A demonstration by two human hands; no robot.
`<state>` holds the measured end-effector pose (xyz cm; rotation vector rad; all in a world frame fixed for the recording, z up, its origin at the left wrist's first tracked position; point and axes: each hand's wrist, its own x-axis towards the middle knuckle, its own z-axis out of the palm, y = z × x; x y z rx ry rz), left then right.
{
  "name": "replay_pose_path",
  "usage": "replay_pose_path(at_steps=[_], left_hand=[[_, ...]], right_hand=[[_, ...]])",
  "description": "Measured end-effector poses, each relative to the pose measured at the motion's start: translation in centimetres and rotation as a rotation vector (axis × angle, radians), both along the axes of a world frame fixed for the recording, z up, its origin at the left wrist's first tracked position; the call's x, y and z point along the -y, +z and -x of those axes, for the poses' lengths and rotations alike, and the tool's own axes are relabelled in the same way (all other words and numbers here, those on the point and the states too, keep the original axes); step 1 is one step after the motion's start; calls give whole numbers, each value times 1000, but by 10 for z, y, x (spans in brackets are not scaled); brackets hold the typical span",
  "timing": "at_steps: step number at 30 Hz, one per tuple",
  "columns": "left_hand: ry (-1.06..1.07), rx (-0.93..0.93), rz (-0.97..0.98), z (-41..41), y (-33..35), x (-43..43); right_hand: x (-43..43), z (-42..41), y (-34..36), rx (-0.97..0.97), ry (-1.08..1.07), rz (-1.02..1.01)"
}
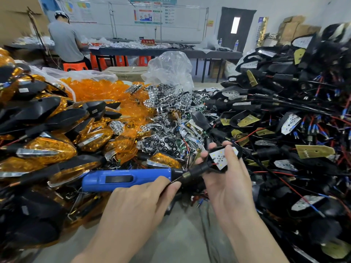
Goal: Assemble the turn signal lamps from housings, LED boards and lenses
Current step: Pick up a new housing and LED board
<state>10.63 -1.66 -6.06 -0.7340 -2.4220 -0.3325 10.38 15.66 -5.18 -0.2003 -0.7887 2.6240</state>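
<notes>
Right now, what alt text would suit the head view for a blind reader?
The right hand holds a black housing with an LED board inside, while the left hand grips a blue screwdriver. Around them lie heaps of amber lamps, chrome reflectors and wired housings.

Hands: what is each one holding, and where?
The left hand grips the blue screwdriver near its black nose; the right hand pinches a black housing by its edges.
</notes>
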Motion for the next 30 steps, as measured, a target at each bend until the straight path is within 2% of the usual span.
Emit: replay_pose_path(at_steps=[10, 20, 24, 30], left_hand=[[-41, -8, 13, -2, 2, 7], [-94, 110, -269, -14, 5, -17], [-132, 121, -289, -14, 7, -16], [-117, 144, -300, -14, 7, -18]], right_hand=[[-15, -4, 2, 10, -55, 19], [24, -8, -1, 0, 220, 21], [32, -12, -1, -3, 322, 76], [34, -14, 3, -15, 320, 36]])
